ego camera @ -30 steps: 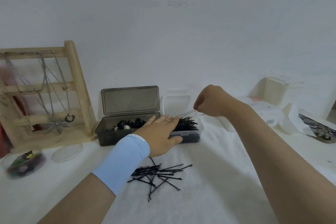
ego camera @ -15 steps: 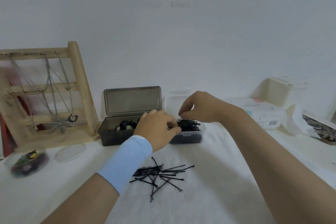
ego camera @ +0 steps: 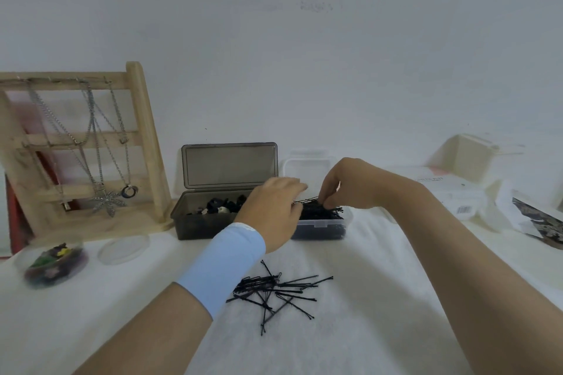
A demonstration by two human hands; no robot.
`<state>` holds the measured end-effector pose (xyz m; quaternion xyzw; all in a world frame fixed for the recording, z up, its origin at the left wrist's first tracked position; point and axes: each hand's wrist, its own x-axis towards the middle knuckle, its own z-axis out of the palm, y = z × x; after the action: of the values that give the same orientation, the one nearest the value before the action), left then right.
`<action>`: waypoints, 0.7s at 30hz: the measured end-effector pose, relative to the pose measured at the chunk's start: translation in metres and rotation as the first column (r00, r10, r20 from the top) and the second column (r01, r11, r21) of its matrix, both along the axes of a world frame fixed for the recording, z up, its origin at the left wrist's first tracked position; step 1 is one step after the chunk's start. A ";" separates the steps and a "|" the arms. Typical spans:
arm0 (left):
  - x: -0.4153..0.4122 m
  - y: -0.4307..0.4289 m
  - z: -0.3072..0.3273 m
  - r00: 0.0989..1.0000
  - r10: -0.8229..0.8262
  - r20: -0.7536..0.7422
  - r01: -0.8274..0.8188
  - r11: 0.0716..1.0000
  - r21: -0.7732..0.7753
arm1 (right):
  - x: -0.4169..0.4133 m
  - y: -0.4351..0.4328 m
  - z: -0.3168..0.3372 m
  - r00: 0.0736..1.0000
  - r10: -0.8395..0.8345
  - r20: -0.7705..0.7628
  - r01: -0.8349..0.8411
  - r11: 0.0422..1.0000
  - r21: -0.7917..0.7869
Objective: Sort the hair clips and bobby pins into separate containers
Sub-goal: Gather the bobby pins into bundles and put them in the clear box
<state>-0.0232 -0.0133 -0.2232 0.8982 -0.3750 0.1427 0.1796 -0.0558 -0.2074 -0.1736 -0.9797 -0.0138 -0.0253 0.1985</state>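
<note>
A smoky grey box (ego camera: 195,228) with its lid up holds dark hair clips (ego camera: 219,207). Right beside it stands a clear box (ego camera: 323,225) full of black bobby pins (ego camera: 316,211). My right hand (ego camera: 350,186) reaches down into the clear box and pinches bobby pins with its fingertips. Where the two boxes meet, my left hand (ego camera: 271,213) hovers with fingers curled downward; its fingertips are hidden behind the hand. A loose pile of bobby pins (ego camera: 274,289) lies on the white cloth in front of the boxes.
A wooden jewellery stand (ego camera: 143,131) with necklaces stands at the left. In front of it sit a round clear tub of coloured items (ego camera: 54,265) and its lid (ego camera: 123,250). White boxes (ego camera: 451,195) and a printed packet (ego camera: 536,219) lie at the right.
My right hand came down from above the clear box, where it held a pin, into the pins inside. My left hand went from lying flat on the boxes to curled fingers.
</note>
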 end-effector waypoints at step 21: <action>0.002 0.016 0.014 0.992 0.063 -0.106 -0.054 0.994 0.091 | 0.001 0.033 -0.011 0.990 0.143 0.017 -0.142 0.989 -0.046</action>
<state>-0.0209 0.0025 -0.2095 0.9223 -0.3442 0.0821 0.1556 -0.0543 -0.1745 -0.1849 -0.9800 -0.0864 -0.0208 0.1779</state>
